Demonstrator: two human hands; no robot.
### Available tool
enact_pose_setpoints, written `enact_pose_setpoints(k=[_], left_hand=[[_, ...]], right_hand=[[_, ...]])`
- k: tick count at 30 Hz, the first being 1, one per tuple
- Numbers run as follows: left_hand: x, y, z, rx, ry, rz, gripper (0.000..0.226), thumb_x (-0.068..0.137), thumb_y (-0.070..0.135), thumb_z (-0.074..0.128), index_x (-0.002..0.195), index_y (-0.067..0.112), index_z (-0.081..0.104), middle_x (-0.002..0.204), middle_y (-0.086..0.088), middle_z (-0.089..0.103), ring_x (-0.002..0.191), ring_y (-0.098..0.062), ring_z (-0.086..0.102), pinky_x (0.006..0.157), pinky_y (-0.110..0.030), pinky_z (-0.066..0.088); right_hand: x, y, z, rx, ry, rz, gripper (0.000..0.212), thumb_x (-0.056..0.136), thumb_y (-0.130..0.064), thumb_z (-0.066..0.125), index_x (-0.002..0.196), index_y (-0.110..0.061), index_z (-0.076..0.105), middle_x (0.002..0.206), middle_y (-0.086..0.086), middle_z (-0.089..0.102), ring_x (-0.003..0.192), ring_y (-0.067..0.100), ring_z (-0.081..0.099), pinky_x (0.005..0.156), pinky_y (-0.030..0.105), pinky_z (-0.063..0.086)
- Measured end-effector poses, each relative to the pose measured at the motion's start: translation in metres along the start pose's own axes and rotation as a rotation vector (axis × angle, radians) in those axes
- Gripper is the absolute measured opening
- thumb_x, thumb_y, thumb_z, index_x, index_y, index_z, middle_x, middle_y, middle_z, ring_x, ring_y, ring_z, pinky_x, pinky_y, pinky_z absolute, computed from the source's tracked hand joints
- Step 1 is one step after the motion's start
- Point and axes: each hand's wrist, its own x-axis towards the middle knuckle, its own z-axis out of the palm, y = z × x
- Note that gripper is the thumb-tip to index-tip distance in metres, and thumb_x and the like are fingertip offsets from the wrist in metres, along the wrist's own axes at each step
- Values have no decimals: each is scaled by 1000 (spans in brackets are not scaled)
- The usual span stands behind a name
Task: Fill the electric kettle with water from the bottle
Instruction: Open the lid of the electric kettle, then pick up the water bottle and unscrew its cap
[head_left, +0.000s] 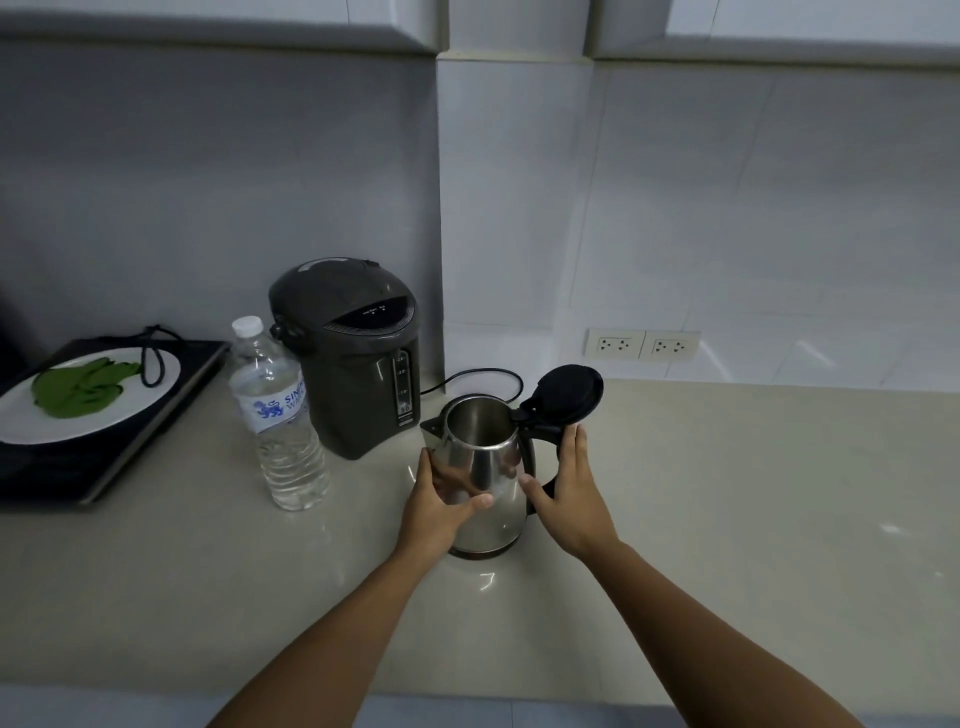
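Note:
A stainless steel electric kettle (485, 467) stands upright on the pale countertop, its black lid (569, 393) flipped open and the inside looking empty. My left hand (441, 506) wraps around the kettle's left side. On the kettle's right, my right hand (569, 493) rests against the black handle, fingers extended upward and the thumb on the steel body. A clear plastic water bottle (278, 415) with a white cap and blue label stands capped to the left of the kettle, apart from both hands.
A dark grey hot-water dispenser (353, 358) stands behind the bottle against the wall, its cord trailing right. At far left a white plate (130, 410) with green leaves sits on a black induction cooker (104, 467). Wall sockets (641, 345) are at back right.

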Motion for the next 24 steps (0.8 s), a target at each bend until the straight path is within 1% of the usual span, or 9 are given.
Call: enact_pose_setpoints(k=[1,2,3,5,7,11,14,18,24], left_hand=[[-1,-3,1,-1,4,2,117,62,29,90,154,19,17,115,19,61,128,-18,52,109,-43,41],[-2,-4,0,-2,3,0,118,63,29,90,154,19,16,117,19,61,129,-19,51,110,-43,40],[-1,-4,0,-5,-8,-7,120,63,31,89,155,21,13,126,15,59,132,-19,48,111,-43,39],[-1,-3,-3,10,-41,-18,125,63,37,88,155,26,4,148,5,43,138,-20,40,113,-43,36],[-2,-1,-4,43,-62,-19,127,64,44,86,155,29,-1,157,2,32,142,-21,34,114,-44,34],[-5,0,-4,111,-48,-49,125,68,49,81,155,28,-6,159,-2,28,142,-23,33,113,-41,35],[-11,-3,-8,203,-37,-23,113,76,47,75,155,24,-3,161,-3,22,144,-23,30,114,-42,33],[-21,-8,-26,390,15,25,99,87,48,63,155,19,-2,164,-4,4,149,-23,18,118,-41,25],[-30,-4,-73,488,230,112,87,92,45,57,155,13,6,164,-8,10,149,-22,18,117,-36,21]], right_hand=[[-1,1,0,-9,-6,-3,98,90,-62,50,152,-28,-18,164,-4,-17,152,16,1,115,39,27],[-1,1,-1,-14,-9,-3,98,90,-61,50,152,-29,-19,164,-5,-17,152,16,1,115,40,28],[-1,1,-3,-18,-11,1,98,90,-61,50,152,-30,-19,164,-5,-16,152,16,2,117,42,28],[-1,-1,-3,-36,-14,23,96,91,-59,50,153,-29,-17,165,-3,-14,152,21,7,116,47,29],[-2,-4,-2,-59,4,52,91,94,-54,49,154,-27,-13,165,-2,-10,150,25,15,113,48,33],[-10,-7,-1,-88,48,113,79,99,-46,44,156,-22,-6,166,-1,3,149,21,19,107,43,37],[-21,-10,-2,-92,58,128,74,99,-44,43,157,-20,1,165,-1,11,148,20,22,108,43,36],[-36,-23,-3,-133,87,41,68,100,-45,41,156,-21,11,165,-2,14,146,21,23,108,40,36],[-44,-69,-2,-112,127,-122,63,100,-47,41,155,-21,23,164,-2,18,147,21,20,116,37,24]])
